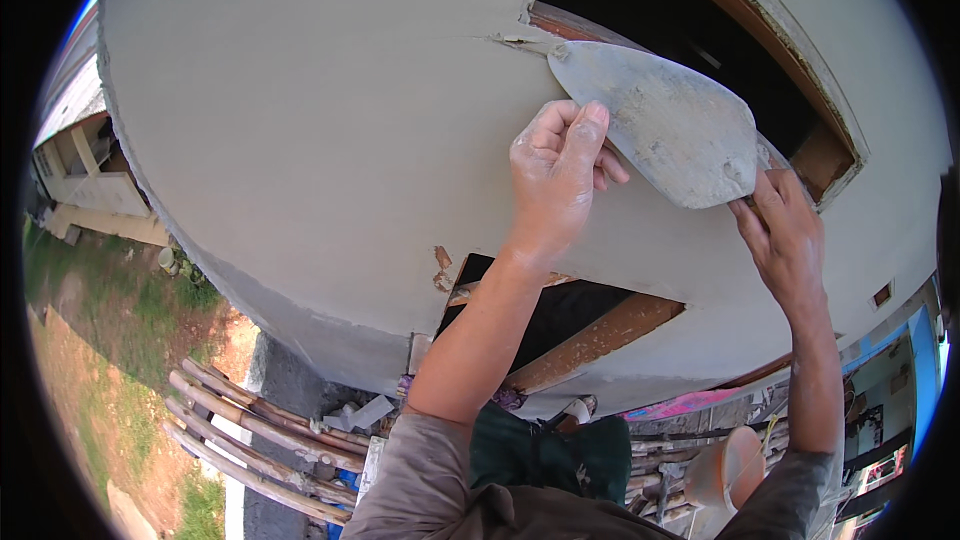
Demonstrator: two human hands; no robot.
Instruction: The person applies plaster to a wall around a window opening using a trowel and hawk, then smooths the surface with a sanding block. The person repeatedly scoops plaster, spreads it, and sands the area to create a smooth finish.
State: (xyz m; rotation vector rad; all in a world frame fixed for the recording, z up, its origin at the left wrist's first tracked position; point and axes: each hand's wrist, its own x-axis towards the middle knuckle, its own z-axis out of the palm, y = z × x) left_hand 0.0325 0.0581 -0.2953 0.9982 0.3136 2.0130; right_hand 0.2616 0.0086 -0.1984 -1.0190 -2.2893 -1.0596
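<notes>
My right hand (785,225) grips a pointed masonry trowel (680,125) at its heel end, where the handle is mostly hidden by the fingers. Its broad, mortar-smeared blade points up and left, with the tip beside the lower left corner of the upper opening (690,10). Next to the blade's left edge is my left hand (560,165), closed, thumb pressed against the curled forefinger. Whether anything small sits in that pinch cannot be seen. Whitish residue marks its fingers. Behind both hands stretches a smooth grey plastered wall (330,140), with a ragged crack left of the trowel tip.
A lower opening (560,330) with a wooden frame lies below my hands. Wooden poles (270,435) form a scaffold at lower left. An orange-white bucket (725,470) stands on poles at lower right. Grassy ground (120,310) and a small building (90,175) show at left.
</notes>
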